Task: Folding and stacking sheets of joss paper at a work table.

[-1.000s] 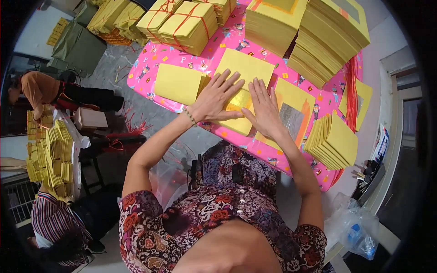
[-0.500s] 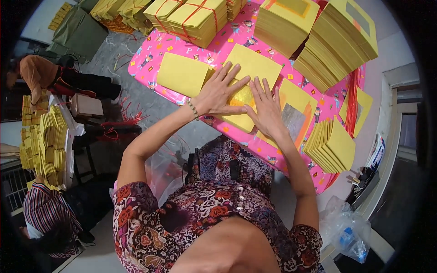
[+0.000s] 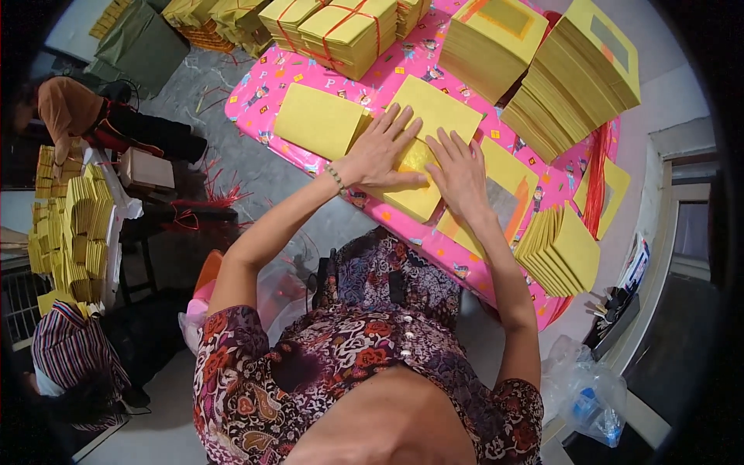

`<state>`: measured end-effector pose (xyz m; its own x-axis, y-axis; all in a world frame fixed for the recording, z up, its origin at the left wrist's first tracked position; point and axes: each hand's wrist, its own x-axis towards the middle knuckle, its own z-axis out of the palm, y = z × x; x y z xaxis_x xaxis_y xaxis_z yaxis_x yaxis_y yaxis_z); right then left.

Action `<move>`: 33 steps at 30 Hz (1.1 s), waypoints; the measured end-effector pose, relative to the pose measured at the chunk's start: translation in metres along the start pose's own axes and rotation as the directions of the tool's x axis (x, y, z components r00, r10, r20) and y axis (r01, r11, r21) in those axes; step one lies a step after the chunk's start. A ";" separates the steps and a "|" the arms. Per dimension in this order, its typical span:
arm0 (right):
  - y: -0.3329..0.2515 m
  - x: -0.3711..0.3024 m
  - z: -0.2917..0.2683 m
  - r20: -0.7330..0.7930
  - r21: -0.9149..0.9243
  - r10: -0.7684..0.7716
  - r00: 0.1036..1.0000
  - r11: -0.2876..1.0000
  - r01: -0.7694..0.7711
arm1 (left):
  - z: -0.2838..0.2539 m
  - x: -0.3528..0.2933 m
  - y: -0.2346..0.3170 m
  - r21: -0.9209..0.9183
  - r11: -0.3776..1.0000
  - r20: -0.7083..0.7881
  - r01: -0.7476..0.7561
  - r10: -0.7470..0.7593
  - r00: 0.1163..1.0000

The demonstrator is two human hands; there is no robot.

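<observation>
Yellow paper (image 3: 415, 203) lies mid-frame on the pink tabletop (image 3: 267, 74). I see left hand (image 3: 376, 151) flat on it, fingers (image 3: 397, 126) spread; right hand (image 3: 461, 173) just beside, laid flat, fingers slightly apart.

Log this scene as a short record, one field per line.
Left hand: open, palm down on yellow paper
Right hand: open, palm down, touching the same paper
Left wrist: beaded bracelet
Left of hands: folded yellow paper
Right of hands: fanned yellow stack, red strings
Far side: bundles tied in red, tall yellow stacks
Surface: pink patterned tablecloth
Background, left: person in brown top, person in striped top
</observation>
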<state>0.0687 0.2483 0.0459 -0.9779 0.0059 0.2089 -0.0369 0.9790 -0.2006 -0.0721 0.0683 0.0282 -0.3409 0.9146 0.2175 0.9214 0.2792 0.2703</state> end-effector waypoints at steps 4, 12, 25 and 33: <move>0.010 0.014 0.003 -0.137 0.041 0.015 0.990 0.999 -0.009 | 0.006 0.001 -0.007 -0.058 0.998 -0.027 0.036 -0.038 0.999; 0.029 0.023 0.006 -0.409 -0.041 -0.122 0.904 0.993 0.115 | -0.024 0.003 0.031 -0.269 0.951 -0.335 0.154 -0.243 0.910; -0.010 -0.005 -0.028 -0.330 0.009 -0.079 0.941 0.996 0.087 | -0.011 0.019 0.045 -0.809 0.584 -0.391 0.065 -0.618 0.682; -0.022 0.063 -0.041 -0.102 0.601 0.298 0.949 0.778 -0.180 | -0.064 -0.037 0.009 -0.955 0.204 -0.295 -0.216 -0.741 0.603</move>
<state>0.0159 0.2353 0.1026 -0.9181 0.3182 0.2363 0.0232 0.6385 -0.7693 -0.0629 0.0178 0.0828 -0.9436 0.2581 0.2072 0.0837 -0.4197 0.9038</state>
